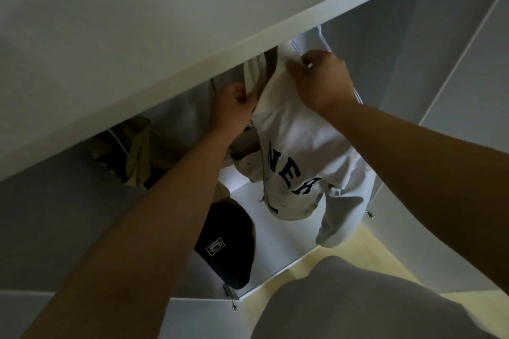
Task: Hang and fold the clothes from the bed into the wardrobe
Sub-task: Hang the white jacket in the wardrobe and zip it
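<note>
- Dim overall; wardrobe [192, 16] panels read grey and shadowed.
- Brightest zones: white jersey [297, 146] and pale floor [366, 245].
- Wide-angle bending of straight edges; soft focus throughout.

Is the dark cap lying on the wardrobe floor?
Yes, the dark cap rests on the white wardrobe floor, below the hanging white sweatshirt.
</note>
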{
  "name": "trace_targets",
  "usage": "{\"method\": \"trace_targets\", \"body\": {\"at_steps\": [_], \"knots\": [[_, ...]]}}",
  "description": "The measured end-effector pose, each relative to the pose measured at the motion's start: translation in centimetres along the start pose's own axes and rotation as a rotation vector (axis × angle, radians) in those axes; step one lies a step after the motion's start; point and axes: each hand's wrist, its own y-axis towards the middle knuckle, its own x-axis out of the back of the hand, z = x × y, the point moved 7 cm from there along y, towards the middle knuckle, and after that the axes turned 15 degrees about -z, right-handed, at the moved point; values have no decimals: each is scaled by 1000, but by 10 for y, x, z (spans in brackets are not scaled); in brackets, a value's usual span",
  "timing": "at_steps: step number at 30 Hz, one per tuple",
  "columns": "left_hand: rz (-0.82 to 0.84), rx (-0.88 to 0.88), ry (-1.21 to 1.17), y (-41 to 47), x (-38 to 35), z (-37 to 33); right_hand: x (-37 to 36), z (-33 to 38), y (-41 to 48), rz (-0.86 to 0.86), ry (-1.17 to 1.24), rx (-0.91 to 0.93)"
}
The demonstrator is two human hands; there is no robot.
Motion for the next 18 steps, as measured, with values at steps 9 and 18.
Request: {"method": "trace_targets", "body": {"at_steps": [9, 18], "knots": [[106, 103, -27, 7, -11, 24, -32, 4, 11, 98, -76, -21], [269, 118, 82, -4, -30, 55, -54, -16, -2, 159, -205, -61]]}}
